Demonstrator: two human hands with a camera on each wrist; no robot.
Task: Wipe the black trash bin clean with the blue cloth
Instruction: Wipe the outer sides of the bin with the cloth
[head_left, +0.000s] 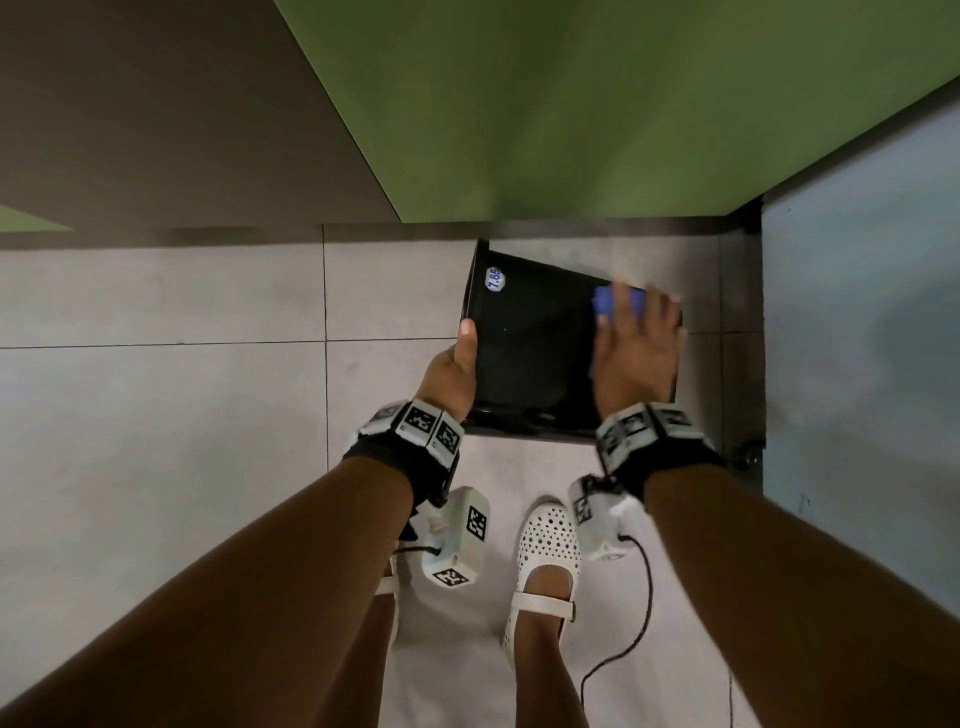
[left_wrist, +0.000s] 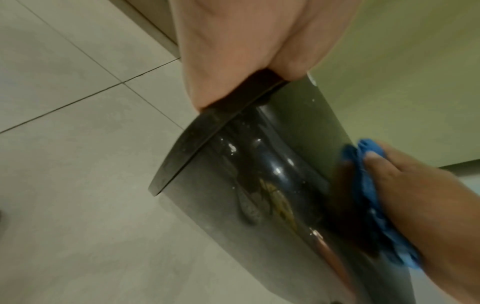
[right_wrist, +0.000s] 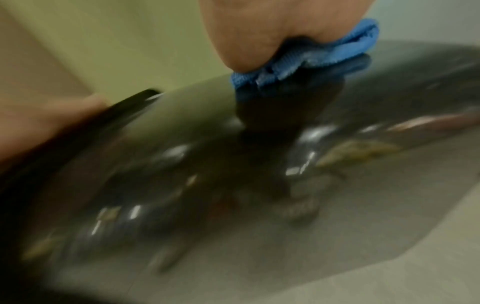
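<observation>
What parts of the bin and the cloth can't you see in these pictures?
- Inside of the black trash bin: no view shows it, only its outer wall.
- Blue cloth: mostly covered by the right hand in the head view.
- Left hand fingers: hidden behind the rim.
- Right wrist view: motion blur smears the bin's surface, so leftover dirt is unreadable.
</observation>
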